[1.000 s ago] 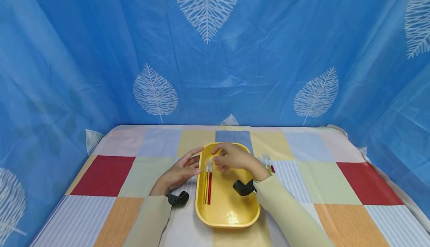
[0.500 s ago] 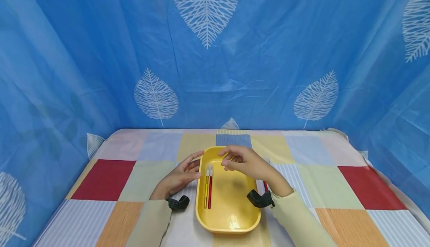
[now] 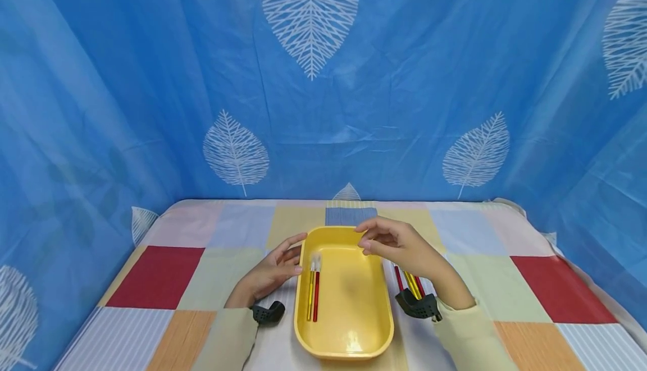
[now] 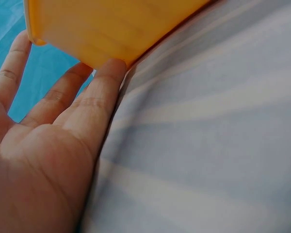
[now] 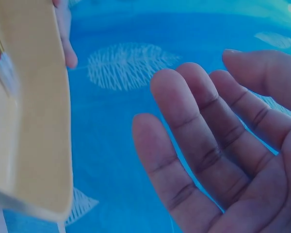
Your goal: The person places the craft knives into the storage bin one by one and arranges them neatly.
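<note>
Lying lengthwise on the table (image 3: 490, 284), the yellow tray (image 3: 351, 306) has its long axis running away from the person toward the blue curtain (image 3: 323, 152). Inside, along its left wall, a yellow-handled brush (image 3: 310, 298) and a red-handled brush (image 3: 316, 299) rest side by side, nearly parallel to that axis, bristles toward the curtain, handle ends toward the person. The left hand (image 3: 270, 273) is at the tray's left wall; its fingers (image 4: 104, 85) are spread, fingertips touching the tray. The right hand (image 3: 396, 243) hangs over the far right corner, fingers (image 5: 184, 119) bent slightly with gaps between them, thumb apart. Just right of the tray, loose brushes (image 3: 413, 285) lie slanted on the table, partly hidden by the right forearm. Handle markings are too small to read.
</note>
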`<act>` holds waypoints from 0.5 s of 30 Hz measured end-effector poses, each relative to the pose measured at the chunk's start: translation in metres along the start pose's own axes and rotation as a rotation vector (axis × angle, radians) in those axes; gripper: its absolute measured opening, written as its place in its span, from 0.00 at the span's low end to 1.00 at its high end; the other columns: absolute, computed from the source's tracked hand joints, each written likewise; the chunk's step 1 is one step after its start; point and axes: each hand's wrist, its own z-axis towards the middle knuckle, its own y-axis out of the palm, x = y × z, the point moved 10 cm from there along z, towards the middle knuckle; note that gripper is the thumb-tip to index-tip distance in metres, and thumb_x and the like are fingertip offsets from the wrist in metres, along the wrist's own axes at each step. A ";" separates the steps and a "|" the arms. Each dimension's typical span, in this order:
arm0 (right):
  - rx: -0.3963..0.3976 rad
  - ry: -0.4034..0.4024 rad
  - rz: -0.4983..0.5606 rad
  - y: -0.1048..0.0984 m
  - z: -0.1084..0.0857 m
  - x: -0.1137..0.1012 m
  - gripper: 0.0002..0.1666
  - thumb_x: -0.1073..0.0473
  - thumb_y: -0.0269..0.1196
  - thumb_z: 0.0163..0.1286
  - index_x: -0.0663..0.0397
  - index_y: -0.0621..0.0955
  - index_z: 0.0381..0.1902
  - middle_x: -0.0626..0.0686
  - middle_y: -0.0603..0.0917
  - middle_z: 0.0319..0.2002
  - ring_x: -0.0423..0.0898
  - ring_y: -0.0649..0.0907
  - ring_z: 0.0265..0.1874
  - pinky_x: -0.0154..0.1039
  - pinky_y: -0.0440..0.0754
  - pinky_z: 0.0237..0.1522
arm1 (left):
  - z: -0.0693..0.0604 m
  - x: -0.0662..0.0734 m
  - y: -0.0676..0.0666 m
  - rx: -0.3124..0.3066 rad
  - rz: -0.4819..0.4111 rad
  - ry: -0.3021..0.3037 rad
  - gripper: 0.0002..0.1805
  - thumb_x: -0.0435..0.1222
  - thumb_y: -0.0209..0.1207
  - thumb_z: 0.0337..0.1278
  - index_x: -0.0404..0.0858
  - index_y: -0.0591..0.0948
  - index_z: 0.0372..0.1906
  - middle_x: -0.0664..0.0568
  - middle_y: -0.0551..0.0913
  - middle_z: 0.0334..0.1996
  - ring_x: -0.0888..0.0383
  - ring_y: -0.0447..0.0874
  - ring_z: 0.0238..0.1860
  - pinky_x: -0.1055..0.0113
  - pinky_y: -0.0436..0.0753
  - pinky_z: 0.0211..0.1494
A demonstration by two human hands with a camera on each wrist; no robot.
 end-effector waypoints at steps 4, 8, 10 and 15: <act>0.024 -0.041 0.006 -0.013 -0.006 -0.002 0.15 0.70 0.60 0.82 0.73 0.80 0.62 0.60 0.89 0.46 0.43 0.90 0.43 0.42 0.91 0.51 | 0.000 -0.001 -0.001 0.000 0.007 -0.001 0.48 0.29 0.64 0.73 0.35 0.50 0.88 0.32 0.56 0.84 0.38 0.60 0.83 0.60 0.77 0.75; 0.037 -0.076 0.011 -0.024 -0.009 -0.002 0.16 0.70 0.59 0.83 0.75 0.79 0.62 0.56 0.89 0.45 0.44 0.90 0.42 0.40 0.91 0.49 | 0.000 -0.001 -0.002 -0.004 0.014 0.006 0.48 0.30 0.64 0.74 0.35 0.50 0.88 0.31 0.57 0.84 0.38 0.61 0.83 0.59 0.78 0.75; 0.043 -0.086 0.012 -0.029 -0.011 -0.001 0.16 0.70 0.58 0.83 0.76 0.78 0.62 0.52 0.89 0.45 0.43 0.90 0.42 0.38 0.91 0.49 | -0.001 -0.001 -0.002 -0.009 0.016 0.013 0.47 0.30 0.63 0.74 0.35 0.50 0.88 0.31 0.56 0.84 0.38 0.62 0.83 0.59 0.78 0.75; 0.071 -0.067 -0.005 -0.045 -0.017 0.008 0.17 0.70 0.58 0.83 0.78 0.77 0.63 0.48 0.89 0.44 0.41 0.91 0.42 0.37 0.91 0.49 | -0.001 -0.001 0.000 -0.021 0.011 0.021 0.47 0.32 0.63 0.75 0.35 0.50 0.88 0.31 0.57 0.84 0.41 0.64 0.82 0.59 0.77 0.75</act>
